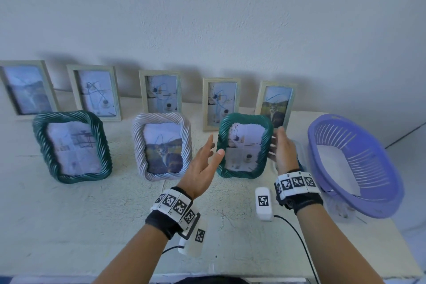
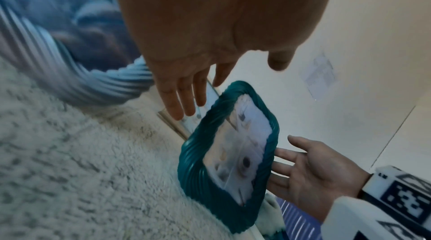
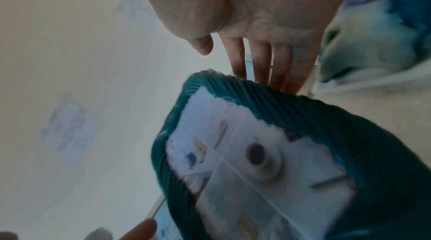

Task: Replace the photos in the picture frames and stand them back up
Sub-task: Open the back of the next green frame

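A dark green twisted-rope frame (image 1: 244, 146) stands upright on the white fuzzy cloth (image 1: 92, 214), third in the front row, with a pale photo in it. My left hand (image 1: 205, 159) is open just left of it, fingers straight, thumb close to its left rim. On the other side my right hand (image 1: 282, 147) is open too, its straight fingers reaching along and behind the right rim. In the left wrist view the frame (image 2: 233, 152) sits between the left fingers (image 2: 184, 100) and the right hand (image 2: 310, 168). The right wrist view shows the right fingers (image 3: 268, 59) at the frame (image 3: 256, 161). Whether either hand touches it is unclear.
A lavender rope frame (image 1: 161, 145) with a cat photo and another green rope frame (image 1: 72, 146) stand to the left. Several pale wooden frames (image 1: 160, 92) line the wall behind. A purple basket (image 1: 382, 191) holding white paper sits at the right.
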Action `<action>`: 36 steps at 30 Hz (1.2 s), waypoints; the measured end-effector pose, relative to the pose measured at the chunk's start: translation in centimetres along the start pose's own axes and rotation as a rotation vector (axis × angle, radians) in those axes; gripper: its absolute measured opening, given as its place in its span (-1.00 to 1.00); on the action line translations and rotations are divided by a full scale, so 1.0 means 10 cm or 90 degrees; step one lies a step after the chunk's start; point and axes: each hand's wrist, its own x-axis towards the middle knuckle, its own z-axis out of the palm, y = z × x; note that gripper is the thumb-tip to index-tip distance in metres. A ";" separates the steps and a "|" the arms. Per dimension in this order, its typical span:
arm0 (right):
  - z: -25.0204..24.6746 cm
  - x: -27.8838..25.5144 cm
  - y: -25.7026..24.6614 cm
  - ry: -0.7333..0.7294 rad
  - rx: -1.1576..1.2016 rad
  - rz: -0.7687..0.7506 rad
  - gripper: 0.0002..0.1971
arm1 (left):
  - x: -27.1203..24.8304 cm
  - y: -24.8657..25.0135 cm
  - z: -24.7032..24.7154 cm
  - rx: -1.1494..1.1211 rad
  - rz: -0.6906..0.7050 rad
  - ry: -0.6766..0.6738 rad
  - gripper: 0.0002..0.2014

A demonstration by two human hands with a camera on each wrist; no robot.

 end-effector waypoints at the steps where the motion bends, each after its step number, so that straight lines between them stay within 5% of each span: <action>1: -0.02 -0.01 0.00 0.026 -0.032 -0.062 -0.45 | -0.07 0.00 -0.06 0.018 -0.001 -0.009 -0.22; 6: 0.08 -0.37 -0.23 0.179 -0.173 -0.390 -0.68 | -0.43 0.14 -0.45 0.054 0.092 0.046 -0.56; 10: 0.49 -0.72 -0.39 0.013 -0.197 -0.591 -0.75 | -0.55 0.18 -0.80 0.023 0.176 0.255 -0.74; 14: 0.95 -0.87 -0.30 -0.268 -0.269 -0.453 -0.61 | -0.47 -0.04 -1.04 0.099 0.150 0.452 -0.49; 18: 1.28 -0.78 -0.11 -0.388 -0.316 -0.247 -0.56 | -0.42 -0.22 -1.09 0.094 -0.007 0.434 -0.17; 21: 1.37 -0.75 -0.07 -0.380 -0.298 -0.222 -0.77 | -0.45 -0.24 -1.06 0.068 -0.025 0.401 -0.16; 27: 1.05 -0.92 -0.16 -0.319 -0.229 -0.333 -0.90 | -0.68 0.03 -1.01 0.166 -0.014 0.359 -0.18; 36: 0.04 -1.23 0.25 -0.307 0.079 -0.044 -0.81 | -1.06 0.42 -0.42 0.129 -0.026 0.161 -0.38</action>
